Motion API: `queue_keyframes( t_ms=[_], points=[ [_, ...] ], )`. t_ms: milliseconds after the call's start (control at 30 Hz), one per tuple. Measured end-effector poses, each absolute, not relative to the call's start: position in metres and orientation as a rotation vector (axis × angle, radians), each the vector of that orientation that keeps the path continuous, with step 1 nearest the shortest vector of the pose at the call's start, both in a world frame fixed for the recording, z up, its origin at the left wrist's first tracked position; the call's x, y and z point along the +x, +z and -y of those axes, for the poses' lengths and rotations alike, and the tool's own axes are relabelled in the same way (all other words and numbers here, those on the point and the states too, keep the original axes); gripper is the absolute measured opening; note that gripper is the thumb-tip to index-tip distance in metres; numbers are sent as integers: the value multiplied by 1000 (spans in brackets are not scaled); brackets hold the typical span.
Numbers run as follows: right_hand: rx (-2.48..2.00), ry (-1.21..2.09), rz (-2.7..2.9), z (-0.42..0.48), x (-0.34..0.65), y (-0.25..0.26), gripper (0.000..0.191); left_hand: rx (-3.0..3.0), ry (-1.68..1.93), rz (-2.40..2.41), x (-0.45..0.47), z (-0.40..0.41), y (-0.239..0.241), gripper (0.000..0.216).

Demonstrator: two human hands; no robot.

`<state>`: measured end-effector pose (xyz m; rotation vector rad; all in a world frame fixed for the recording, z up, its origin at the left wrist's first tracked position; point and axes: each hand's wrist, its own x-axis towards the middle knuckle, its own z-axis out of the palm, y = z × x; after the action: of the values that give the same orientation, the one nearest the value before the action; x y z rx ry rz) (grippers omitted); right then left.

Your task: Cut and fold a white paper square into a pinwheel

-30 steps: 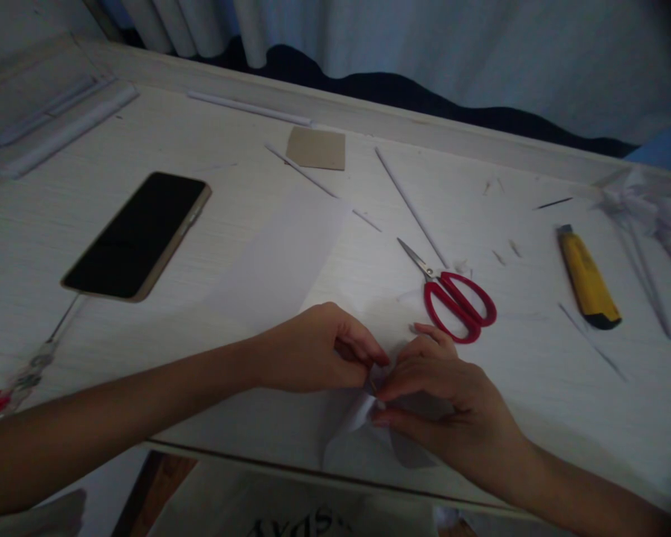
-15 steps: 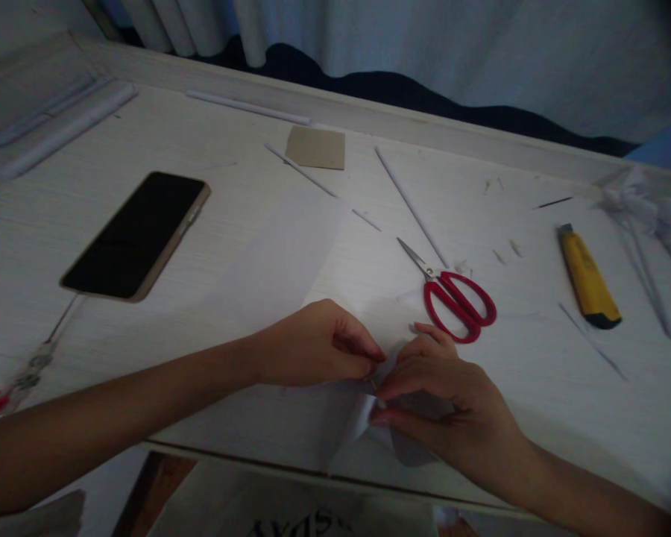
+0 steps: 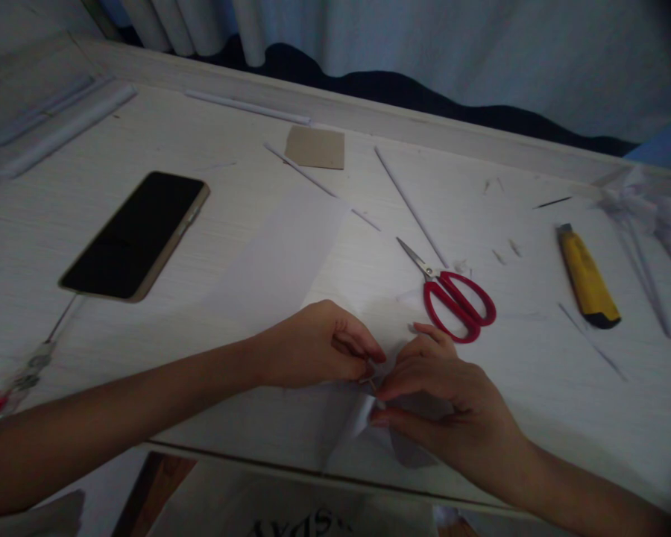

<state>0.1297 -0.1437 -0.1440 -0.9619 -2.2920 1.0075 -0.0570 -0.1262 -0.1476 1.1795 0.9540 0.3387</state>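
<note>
Near the table's front edge, my left hand is closed in a pinch with thumb against fingers. A small thin piece shows at its fingertips, too small and dim to name. Close on its right, my right hand pinches thumb and forefinger at the raised, curled edge of a sheet of white paper. Part of that sheet lies hidden under my right hand. Just beyond the right hand lie red-handled scissors, their blades pointing away to the left. A flat strip of white paper stretches out beyond my left hand.
A phone with a charm lies left. Thin paper rolls and a cardboard piece lie farther back. On the right are a yellow utility knife, small scraps and crumpled paper. A raised rim borders the back.
The left fingertips have shifted very slightly, and more of the small thin piece between the hands shows. Everything else stays in place.
</note>
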Motion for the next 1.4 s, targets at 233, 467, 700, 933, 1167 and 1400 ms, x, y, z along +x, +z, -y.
queue_keyframes(
  t_ms=[233,467,700,933,1167,1400],
  points=[
    [-973,1025,2294,144,130,-143,9,1204,333,-944,-59,126,-147,24],
    [-965,1020,2298,144,130,-144,9,1238,326,-946,-59,125,-145,27],
    [-1004,1028,2272,145,129,-144,11,1284,332,-919,-60,126,-145,30],
    [-1009,1019,2281,144,128,-145,11,1275,330,-902,-60,127,-146,31],
    [-1016,1030,2265,144,129,-147,11,1275,319,-879,-60,126,-145,32],
    [-1034,1037,2269,144,128,-146,10,1295,324,-895,-59,127,-143,29]
  ],
)
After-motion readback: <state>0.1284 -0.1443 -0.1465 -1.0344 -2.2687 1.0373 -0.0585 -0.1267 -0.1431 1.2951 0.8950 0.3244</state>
